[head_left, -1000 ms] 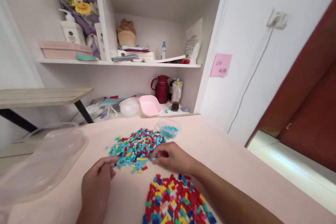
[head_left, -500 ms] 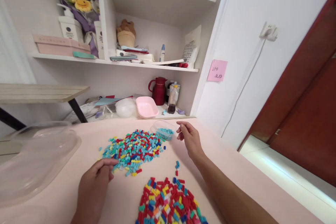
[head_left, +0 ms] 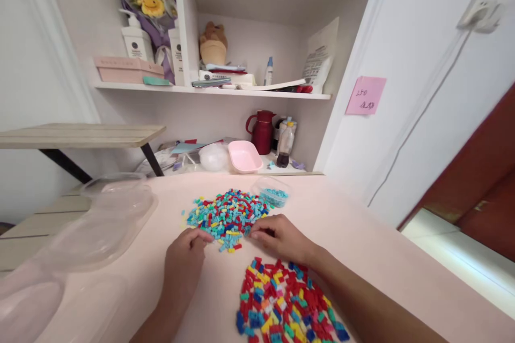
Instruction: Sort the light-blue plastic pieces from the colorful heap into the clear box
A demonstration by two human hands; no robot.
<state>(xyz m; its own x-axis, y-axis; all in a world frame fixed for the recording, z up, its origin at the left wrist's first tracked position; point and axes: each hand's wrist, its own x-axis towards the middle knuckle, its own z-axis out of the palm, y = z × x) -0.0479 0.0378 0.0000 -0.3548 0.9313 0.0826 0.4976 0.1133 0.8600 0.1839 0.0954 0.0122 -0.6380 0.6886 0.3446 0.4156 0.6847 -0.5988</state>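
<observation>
On the pink table [head_left: 362, 257] lies a far pile of small bricks [head_left: 227, 214], mostly light blue with red and yellow. A nearer pile [head_left: 285, 305] is mostly red with blue and yellow. My left hand [head_left: 185, 254] rests at the near left edge of the far pile, fingers curled, fingertips touching the bricks. At that pile's near right edge my right hand [head_left: 279, 238] has its fingertips pinched together on the bricks; what they hold is hidden. A small clear tub of light blue bricks [head_left: 273, 195] stands just behind the far pile.
Clear plastic lids and trays [head_left: 100, 230] lie at the table's left. Behind are a pink dish [head_left: 244, 156], a red jug [head_left: 262, 131], bottles and cluttered shelves. A wooden table [head_left: 80, 136] stands at the left. A pink note [head_left: 365, 95] sticks to the wall.
My right hand came back from the small clear tub to the near right edge of the far pile. My left hand stayed at the pile's left edge. The view shifted.
</observation>
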